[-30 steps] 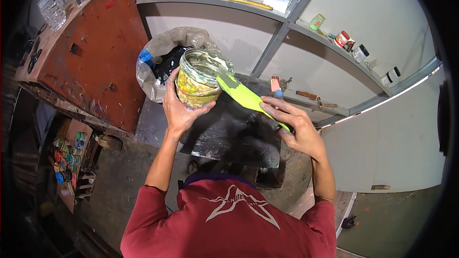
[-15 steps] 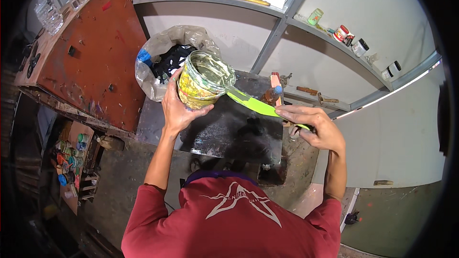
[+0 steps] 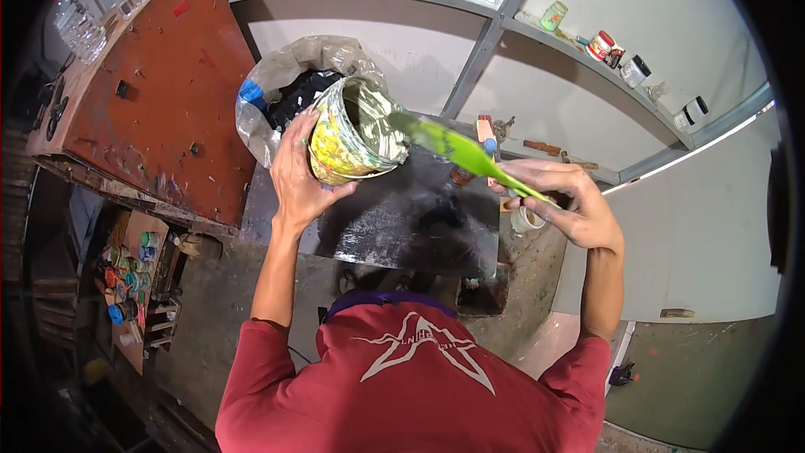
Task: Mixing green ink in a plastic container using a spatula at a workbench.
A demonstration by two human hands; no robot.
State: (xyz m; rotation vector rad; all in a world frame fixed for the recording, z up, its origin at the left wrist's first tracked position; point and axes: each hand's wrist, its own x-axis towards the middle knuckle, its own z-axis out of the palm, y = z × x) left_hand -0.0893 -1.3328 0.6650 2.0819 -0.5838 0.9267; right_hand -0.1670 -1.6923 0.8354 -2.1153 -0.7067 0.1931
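My left hand (image 3: 300,172) grips a paint-smeared yellow and white bucket (image 3: 340,144) from its left side and underneath. The bucket is tilted to the right, and pale greenish paint coats its inner wall. In my right hand (image 3: 566,197) is a bright green spatula (image 3: 457,149), held by its handle. The flat blade is smeared dark toward its tip, which is blurred and lies at the bucket's right rim; whether it touches cannot be told. Below both hands is a dark, scuffed tabletop (image 3: 402,231).
A clear plastic bag (image 3: 323,54) with black material stands behind the bucket. To the left rises a reddish-brown board (image 3: 159,101). A capped bottle (image 3: 463,174) stands beyond the spatula, with a white tub (image 3: 527,220) below my right hand. Several jars line the wall shelf (image 3: 587,49).
The bucket has tipped further right. The spatula blade has swung up from the bucket's lower right rim, and my right hand has shifted slightly right.
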